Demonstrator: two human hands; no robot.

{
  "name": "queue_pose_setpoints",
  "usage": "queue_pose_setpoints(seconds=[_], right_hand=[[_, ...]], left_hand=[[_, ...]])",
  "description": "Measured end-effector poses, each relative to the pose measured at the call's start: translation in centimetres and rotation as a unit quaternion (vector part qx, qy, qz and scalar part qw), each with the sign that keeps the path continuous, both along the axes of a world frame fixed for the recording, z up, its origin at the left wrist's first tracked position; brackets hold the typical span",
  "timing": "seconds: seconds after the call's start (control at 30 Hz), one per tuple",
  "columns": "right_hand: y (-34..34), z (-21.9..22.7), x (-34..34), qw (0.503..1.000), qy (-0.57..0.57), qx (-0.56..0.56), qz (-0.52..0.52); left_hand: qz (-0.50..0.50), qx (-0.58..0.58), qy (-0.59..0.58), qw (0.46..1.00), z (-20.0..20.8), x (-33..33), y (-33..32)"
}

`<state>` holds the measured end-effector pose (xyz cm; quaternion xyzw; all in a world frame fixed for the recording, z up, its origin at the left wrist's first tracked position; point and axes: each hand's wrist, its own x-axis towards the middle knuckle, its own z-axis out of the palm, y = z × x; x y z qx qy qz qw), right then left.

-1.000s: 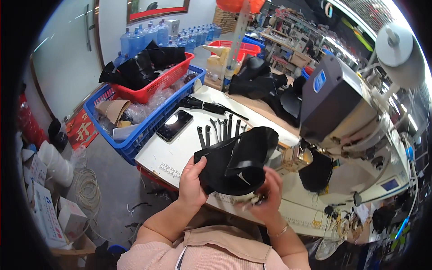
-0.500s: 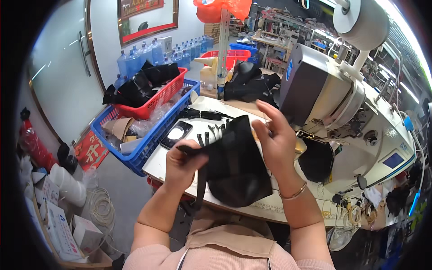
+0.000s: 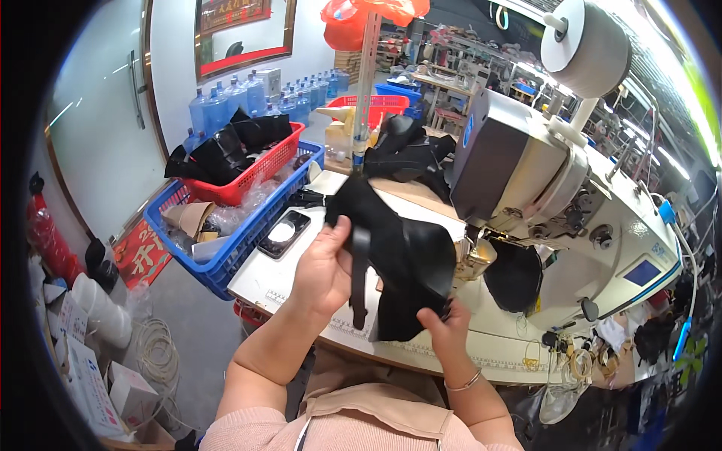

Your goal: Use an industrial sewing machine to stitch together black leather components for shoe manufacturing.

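A black leather-like piece (image 3: pixel 410 255) with a narrow hanging strap (image 3: pixel 359 278) is held up above the front of the white sewing table (image 3: pixel 481 338). Its exact kind is not clear. My left hand (image 3: pixel 323 269) is closed on its left edge, thumb up beside the strap. At the lower right corner my right hand (image 3: pixel 450 338) pinches the piece, its thumb in front and the other fingers partly hidden. To the right stands a large sewing machine (image 3: pixel 556 173), with a rounded black part (image 3: pixel 514 274) by its arm.
A phone (image 3: pixel 284 233) lies on the table's left side. Beside the table, a blue basket (image 3: pixel 207 274) carries a red basket (image 3: pixel 248 180) of black pieces. More black pieces (image 3: pixel 410 150) are heaped at the table's back. A metal post (image 3: pixel 366 98) rises there.
The black piece has been turned, and its strap now hangs in front. My right hand has gone from open above it to gripping its lower right corner. My left hand has shifted right.
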<state>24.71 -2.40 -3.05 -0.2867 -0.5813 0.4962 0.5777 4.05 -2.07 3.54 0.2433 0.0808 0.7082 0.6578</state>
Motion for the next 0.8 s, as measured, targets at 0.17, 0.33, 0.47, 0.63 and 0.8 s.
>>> queue_pose_setpoints(seconds=[0.17,0.33,0.47,0.63,0.8], right_hand=[[1.2,2.4,-0.2,0.990,0.107,-0.070,-0.059],[0.7,1.4,-1.5,0.987,0.096,-0.098,-0.079],[1.3,0.4,-1.7,0.978,0.160,-0.121,-0.061],[0.3,-1.2,-2.3,0.978,0.157,-0.120,-0.064],[0.0,-1.6,-2.1,0.973,0.044,-0.198,-0.109]], left_hand=[[0.217,0.116,0.510,0.824,-3.2,2.9,0.5],[0.360,0.200,0.538,0.735,-6.7,5.8,-0.9],[0.361,0.225,0.545,0.723,-8.1,5.7,0.0],[0.429,0.242,0.625,0.605,-7.9,5.4,-0.8],[0.418,0.260,0.679,0.545,-8.0,3.9,-0.9]])
